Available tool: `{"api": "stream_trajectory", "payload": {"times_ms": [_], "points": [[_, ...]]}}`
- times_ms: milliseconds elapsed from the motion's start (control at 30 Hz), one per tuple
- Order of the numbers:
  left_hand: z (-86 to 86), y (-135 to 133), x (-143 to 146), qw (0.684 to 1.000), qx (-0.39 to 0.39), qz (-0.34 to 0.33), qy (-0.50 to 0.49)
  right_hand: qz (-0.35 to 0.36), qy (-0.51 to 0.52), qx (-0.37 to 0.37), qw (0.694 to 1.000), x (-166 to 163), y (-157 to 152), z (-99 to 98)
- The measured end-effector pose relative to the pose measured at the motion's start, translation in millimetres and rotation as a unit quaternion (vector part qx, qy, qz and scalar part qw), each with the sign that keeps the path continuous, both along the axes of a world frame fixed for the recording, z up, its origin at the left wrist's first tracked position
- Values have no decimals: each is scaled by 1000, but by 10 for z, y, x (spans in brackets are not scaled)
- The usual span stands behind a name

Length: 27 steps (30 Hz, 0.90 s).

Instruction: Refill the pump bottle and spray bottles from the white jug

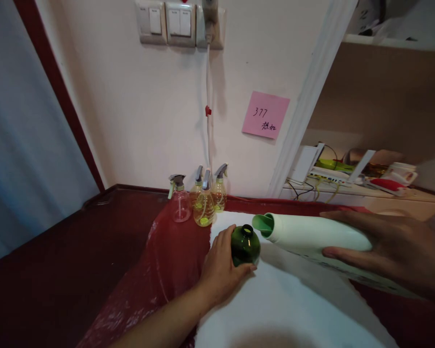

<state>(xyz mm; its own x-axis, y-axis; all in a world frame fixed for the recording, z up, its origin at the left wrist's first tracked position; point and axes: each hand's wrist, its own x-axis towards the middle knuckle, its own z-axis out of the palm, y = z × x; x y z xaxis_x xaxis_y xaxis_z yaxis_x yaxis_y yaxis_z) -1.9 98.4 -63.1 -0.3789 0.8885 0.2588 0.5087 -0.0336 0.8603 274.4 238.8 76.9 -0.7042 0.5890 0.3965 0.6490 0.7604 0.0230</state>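
My left hand (223,270) is wrapped around a round dark green bottle (247,251) whose narrow neck is uncapped and points up. It stands on a white sheet (275,304). From the right, my right hand (387,251) grips a large pale green bottle (311,234) tilted nearly level. The pale bottle's spout, a green lip, faces left and sits just right of the dark bottle's mouth, apart from it. No liquid stream shows between them. Part of the pale bottle is hidden behind my right hand.
Several clear spray bottles (204,208) with grey trigger heads stand against the wall behind the dark bottle. Red plastic film (174,261) covers part of the dark red table. A power cord (208,82) hangs down the wall. A white router (329,171) sits on the right shelf.
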Motion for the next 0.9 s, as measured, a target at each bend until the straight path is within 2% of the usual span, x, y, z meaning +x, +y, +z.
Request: {"api": "stream_trajectory", "payload": {"times_ms": [233, 433, 900], "points": [[26, 14, 6, 1000, -16, -1, 14, 12, -11, 44, 999, -37, 5, -22], [33, -1, 7, 1000, -22, -7, 21, 70, -18, 111, 991, -42, 9, 12], [34, 4, 3, 999, -27, -4, 36, 71, -67, 182, 978, -25, 51, 3]]}}
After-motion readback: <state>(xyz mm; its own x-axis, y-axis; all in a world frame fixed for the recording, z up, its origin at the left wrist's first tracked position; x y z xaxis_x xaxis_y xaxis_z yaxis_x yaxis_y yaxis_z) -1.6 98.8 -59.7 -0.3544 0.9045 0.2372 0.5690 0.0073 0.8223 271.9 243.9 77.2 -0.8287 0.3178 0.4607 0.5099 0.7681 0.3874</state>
